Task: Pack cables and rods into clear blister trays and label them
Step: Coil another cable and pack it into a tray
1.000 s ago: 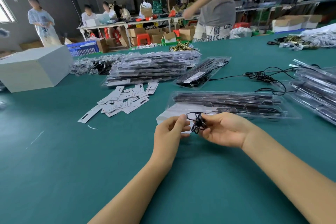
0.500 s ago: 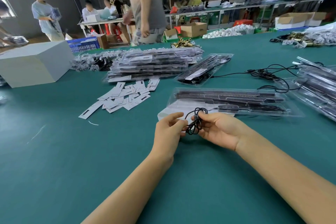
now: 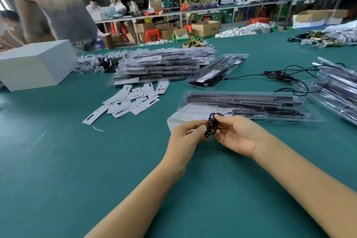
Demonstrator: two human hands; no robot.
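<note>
A small coil of black cable (image 3: 211,126) sits between my two hands, just above the green table (image 3: 96,170). My left hand (image 3: 186,135) pinches its left side and my right hand (image 3: 236,134) pinches its top with thumb and fingers. Right behind them lies an open clear blister tray (image 3: 245,105) holding black rods and a cable with an inline controller. A loose pile of white labels (image 3: 131,99) lies to the left.
A stack of filled blister trays (image 3: 164,65) and a single tray (image 3: 218,70) lie further back. More trays (image 3: 340,87) and loose black cables (image 3: 289,79) are at the right. A white box (image 3: 34,63) stands at the left. A person (image 3: 50,4) passes behind it.
Both hands kept hold of the cable coil and shifted only slightly. The standing person behind the table has walked from the middle to the far left.
</note>
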